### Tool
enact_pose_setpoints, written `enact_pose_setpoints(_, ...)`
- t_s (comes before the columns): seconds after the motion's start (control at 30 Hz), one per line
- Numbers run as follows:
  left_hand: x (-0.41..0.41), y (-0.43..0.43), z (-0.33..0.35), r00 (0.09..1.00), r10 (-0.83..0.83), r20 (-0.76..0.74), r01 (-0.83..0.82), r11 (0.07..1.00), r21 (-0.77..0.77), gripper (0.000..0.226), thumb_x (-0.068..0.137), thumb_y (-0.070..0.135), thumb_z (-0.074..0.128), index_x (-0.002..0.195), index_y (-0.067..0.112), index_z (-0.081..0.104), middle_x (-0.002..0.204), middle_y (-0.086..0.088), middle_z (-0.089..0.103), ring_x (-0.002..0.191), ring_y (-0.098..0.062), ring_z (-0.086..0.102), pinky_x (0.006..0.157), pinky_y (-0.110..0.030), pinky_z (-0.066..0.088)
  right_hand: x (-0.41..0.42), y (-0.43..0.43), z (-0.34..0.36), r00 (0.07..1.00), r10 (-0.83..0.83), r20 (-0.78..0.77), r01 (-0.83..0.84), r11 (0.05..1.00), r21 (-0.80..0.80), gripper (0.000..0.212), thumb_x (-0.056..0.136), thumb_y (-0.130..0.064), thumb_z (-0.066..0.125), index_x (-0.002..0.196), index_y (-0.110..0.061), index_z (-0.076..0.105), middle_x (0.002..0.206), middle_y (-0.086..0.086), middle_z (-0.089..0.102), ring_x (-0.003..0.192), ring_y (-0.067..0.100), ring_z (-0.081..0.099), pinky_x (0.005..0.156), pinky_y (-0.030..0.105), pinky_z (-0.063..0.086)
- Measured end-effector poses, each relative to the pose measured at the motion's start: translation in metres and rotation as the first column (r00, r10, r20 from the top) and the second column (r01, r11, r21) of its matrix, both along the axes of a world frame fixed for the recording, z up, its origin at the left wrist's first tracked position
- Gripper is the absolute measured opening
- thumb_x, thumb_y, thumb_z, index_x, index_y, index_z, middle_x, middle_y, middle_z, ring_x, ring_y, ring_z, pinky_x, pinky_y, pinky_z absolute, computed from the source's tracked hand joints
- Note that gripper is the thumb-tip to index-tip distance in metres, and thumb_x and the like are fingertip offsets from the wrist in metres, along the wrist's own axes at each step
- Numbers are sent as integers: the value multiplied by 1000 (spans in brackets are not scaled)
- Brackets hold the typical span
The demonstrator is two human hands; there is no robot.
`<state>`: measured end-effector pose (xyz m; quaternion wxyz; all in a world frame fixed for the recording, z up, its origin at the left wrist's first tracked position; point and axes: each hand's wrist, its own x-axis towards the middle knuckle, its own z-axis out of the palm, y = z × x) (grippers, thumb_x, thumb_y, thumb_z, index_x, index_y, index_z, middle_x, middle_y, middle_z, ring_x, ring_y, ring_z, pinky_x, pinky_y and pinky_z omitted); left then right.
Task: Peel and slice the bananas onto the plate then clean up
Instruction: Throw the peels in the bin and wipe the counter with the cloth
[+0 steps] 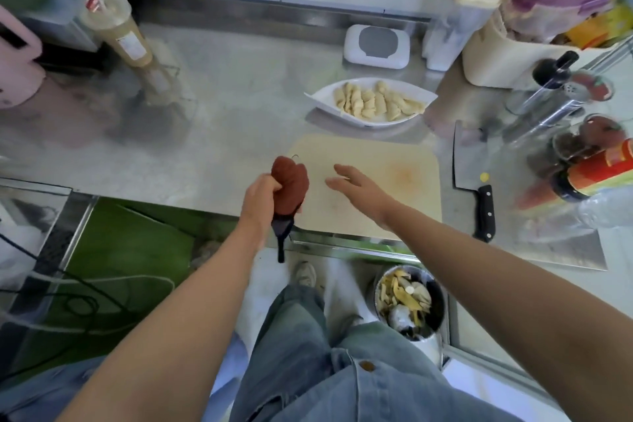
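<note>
Cloth [291, 187] up in the left hand [261, 195] on the head view: rust-red and bunched, fingers [274, 186] curled tight round it, a dark tail hanging below the fist at the cutting board's [404, 188] left edge. Right hand [358, 186] is out flat over the board, its fingers straight and loosely spread (touching or hovering, cannot tell). Banana slices [371, 101] sit piled on the white plate [320, 96], just behind the board towards the counter's [222, 113] back edge. Cleaver [467, 161] lies flat just right of the board, black handle at the front edge. Below that edge, on the floor, a metal bin [440, 301] holds banana peels [399, 291].
</note>
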<state>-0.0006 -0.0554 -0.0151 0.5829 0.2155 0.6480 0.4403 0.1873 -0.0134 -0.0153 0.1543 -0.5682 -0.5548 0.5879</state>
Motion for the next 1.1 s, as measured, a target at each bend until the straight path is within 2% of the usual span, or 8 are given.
enact_pose_setpoints(0.1, 32, 0, 10, 995, -90, 45, 89, 996, 4, 18, 88, 11, 42, 91, 13, 60, 85, -13, 61, 77, -22, 55, 63, -29, 43, 3, -6, 14, 978, -24, -206, -20, 978, -208, 54, 89, -46, 59, 132, -15, 52, 136, -1, 54, 125, 15, 47, 104, 36, 38)
enact_pose_setpoints(0.33, 64, -4, 9, 974, -199, -106, 205, 977, 53, 10, 90, 23, 66, 90, 14, 63, 90, -5, 68, 86, -20, 62, 82, -37, 50, 47, -10, 19, 843, -397, -362, 334, 915, -225, 34, 87, -21, 67, 117, -7, 59, 110, 8, 68, 98, 21, 64, 81, 31, 55)
enact_pose_setpoints(0.4, 73, -4, 10, 967, -235, -96, 243, 966, 84, 8, 92, 23, 65, 96, 18, 60, 96, -3, 67, 90, -19, 62, 83, -37, 50, 58, -12, 22, 858, -385, -341, 301, 913, -276, 35, 89, -31, 65, 117, -12, 59, 107, 4, 69, 93, 18, 63, 73, 25, 53)
enact_pose_setpoints(0.5, 86, -1, 12, 970, -242, 6, 240, 966, 98, 14, 95, 16, 59, 108, 20, 55, 110, -4, 66, 98, -19, 63, 86, -39, 51, 71, -18, 21, 927, -252, -277, 145, 924, -355, 34, 87, -29, 66, 118, -16, 60, 111, 4, 68, 98, 21, 61, 90, 35, 47)
enact_pose_setpoints(0.67, 95, 4, 16, 949, -296, 108, 297, 955, 9, 19, 93, 8, 45, 107, 15, 56, 109, -7, 65, 98, -22, 63, 81, -41, 56, 89, -21, 22, 839, -409, -359, 317, 904, -288, 41, 90, 4, 53, 123, -19, 46, 111, 9, 61, 90, 25, 62, 78, 38, 55)
enact_pose_setpoints(0.8, 113, 7, 21, 977, -205, 60, 202, 978, 53, 34, 85, -11, 38, 96, 12, 61, 99, -13, 66, 88, -26, 63, 77, -37, 52, 96, -20, 24, 864, -313, -395, 291, 950, -118, 43, 86, 19, 39, 87, -17, 62, 81, -3, 67, 78, 14, 60, 69, 29, 49)
enact_pose_setpoints(0.97, 120, 13, 16, 888, -71, 455, 149, 979, -137, 37, 89, 26, 41, 94, -1, 67, 115, -21, 65, 110, -35, 61, 102, -47, 45, 102, -24, 29, 928, -211, -306, 255, 961, 109, 50, 80, 27, 36, 70, -11, 67, 81, 8, 67, 78, 14, 63, 71, 20, 52)
enact_pose_setpoints(1.1, 128, 12, 12, 956, -251, 154, 259, 965, -31, 30, 88, -5, 54, 118, -4, 55, 116, -20, 62, 106, -36, 60, 92, -41, 51, 116, -27, 32, 931, -173, -321, 185, 983, 5, 44, 78, 19, 33, 91, -5, 68, 104, 13, 64, 97, 21, 60, 78, 22, 51)
